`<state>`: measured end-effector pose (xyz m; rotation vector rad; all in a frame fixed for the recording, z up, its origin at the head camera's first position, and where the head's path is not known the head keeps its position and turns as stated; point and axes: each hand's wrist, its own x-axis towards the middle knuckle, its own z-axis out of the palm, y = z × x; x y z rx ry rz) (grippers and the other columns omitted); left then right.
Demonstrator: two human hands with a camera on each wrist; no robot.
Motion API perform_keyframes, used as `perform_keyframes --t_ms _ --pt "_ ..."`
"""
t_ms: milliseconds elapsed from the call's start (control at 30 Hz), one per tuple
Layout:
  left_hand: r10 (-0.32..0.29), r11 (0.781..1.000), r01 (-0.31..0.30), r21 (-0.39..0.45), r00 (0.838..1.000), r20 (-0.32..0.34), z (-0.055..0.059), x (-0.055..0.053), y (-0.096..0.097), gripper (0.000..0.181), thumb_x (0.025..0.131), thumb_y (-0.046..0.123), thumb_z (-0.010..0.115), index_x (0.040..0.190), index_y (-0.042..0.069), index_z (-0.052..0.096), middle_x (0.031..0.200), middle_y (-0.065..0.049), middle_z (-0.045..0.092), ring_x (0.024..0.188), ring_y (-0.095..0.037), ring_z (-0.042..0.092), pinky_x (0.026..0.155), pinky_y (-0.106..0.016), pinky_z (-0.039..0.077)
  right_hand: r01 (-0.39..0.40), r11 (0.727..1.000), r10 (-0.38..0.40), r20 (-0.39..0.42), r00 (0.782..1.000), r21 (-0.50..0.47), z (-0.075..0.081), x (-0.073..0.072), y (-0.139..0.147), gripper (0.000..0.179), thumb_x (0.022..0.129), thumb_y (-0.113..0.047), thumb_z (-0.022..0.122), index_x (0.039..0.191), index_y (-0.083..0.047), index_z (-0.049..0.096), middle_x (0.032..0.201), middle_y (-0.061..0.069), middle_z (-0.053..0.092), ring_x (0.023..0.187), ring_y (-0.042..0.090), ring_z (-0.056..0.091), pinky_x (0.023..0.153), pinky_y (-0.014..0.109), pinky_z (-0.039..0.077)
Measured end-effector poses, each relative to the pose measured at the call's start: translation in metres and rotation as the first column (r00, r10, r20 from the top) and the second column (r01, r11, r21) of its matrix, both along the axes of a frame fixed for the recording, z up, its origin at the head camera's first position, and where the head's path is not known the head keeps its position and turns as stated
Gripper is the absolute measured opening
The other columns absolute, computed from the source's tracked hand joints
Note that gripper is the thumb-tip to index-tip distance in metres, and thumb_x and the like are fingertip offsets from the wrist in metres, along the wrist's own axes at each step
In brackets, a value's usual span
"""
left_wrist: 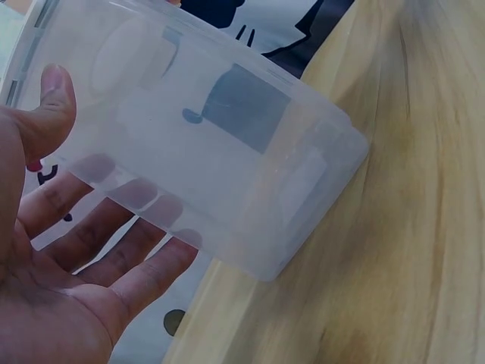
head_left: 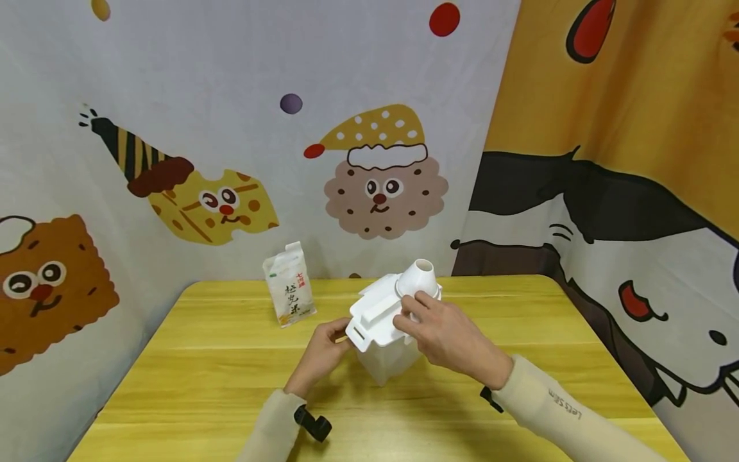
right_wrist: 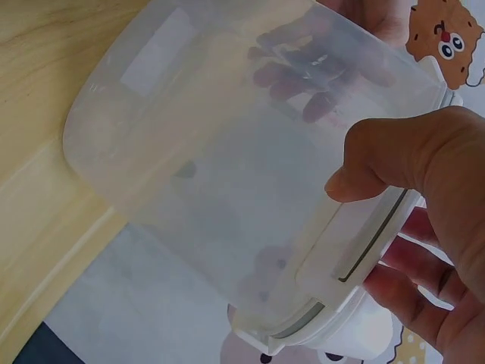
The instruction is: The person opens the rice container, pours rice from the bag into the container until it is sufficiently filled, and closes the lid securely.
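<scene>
A translucent plastic storage container (head_left: 385,367) with a white lid (head_left: 375,314) stands on the table in front of me. From the lid's far end rises a white cone-shaped cup (head_left: 417,280). My left hand (head_left: 324,351) holds the container's left side near the top; in the left wrist view its thumb lies on one face and its fingers (left_wrist: 144,265) on another. With my right hand (head_left: 446,333) I grip the lid's right edge. The right wrist view has the thumb by the side latch (right_wrist: 364,235) and the other fingers over the lid. Inside, the container looks empty.
A white bag of rice (head_left: 288,292) with dark lettering stands at the back left of the wooden table (head_left: 491,423). Behind the table's far edge hangs a cloth (head_left: 358,64) printed with cartoon figures. A black band (head_left: 312,423) sits on my left wrist.
</scene>
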<state>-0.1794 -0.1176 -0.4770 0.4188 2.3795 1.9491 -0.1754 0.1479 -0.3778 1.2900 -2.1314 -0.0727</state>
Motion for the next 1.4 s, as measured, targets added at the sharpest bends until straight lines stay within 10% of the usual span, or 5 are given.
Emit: perform_keyframes --t_ms 1200,1400 --pt "0.019 1.0 -0.019 -0.003 1.0 0.017 -0.0001 0.001 0.0043 0.027 0.094 -0.001 0.068 0.119 0.004 0.074 0.126 -0.016 0.072 0.121 -0.032 0.066 0.103 -0.042 0.056 0.022 0.999 -0.021 -0.039 0.999 0.024 -0.0017 0.0073 -0.0008 0.028 0.08 0.001 0.071 0.1 -0.014 0.057 0.099 0.004 0.056 0.083 0.019 0.051 0.053 0.024 0.047" --pt "0.042 0.999 -0.041 -0.014 0.999 0.027 -0.0018 0.0005 0.0006 0.028 0.094 0.001 0.068 0.121 0.006 0.074 0.127 -0.015 0.072 0.12 -0.03 0.066 0.104 -0.044 0.056 -0.027 0.999 0.027 0.033 0.999 -0.02 0.0003 0.0069 0.0023 0.046 0.061 0.002 0.074 0.102 -0.015 0.062 0.103 0.004 0.061 0.091 0.02 0.057 0.059 0.024 0.054"
